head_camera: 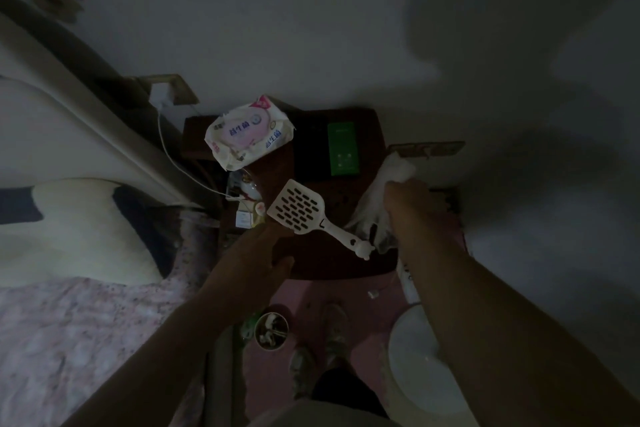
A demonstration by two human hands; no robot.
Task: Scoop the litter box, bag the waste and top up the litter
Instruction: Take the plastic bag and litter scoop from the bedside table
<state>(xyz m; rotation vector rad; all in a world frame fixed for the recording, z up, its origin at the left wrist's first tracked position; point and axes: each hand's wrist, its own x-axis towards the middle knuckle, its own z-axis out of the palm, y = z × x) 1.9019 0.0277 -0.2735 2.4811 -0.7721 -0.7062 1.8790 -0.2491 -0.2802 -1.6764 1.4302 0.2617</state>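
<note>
- White slotted litter scoop (300, 211) flat on the dark nightstand (367, 125), near its front edge, handle toward the front right corner.
- Right hand (403, 199) clenched round a thin white plastic bag (377, 199) over the right edge.
- Left hand (258, 253) at the front left corner, fingers loosely curled, gripping nothing visible.
- Wet-wipes pack (247, 132) at the back left corner; green box (343, 149) near the back edge.
</note>
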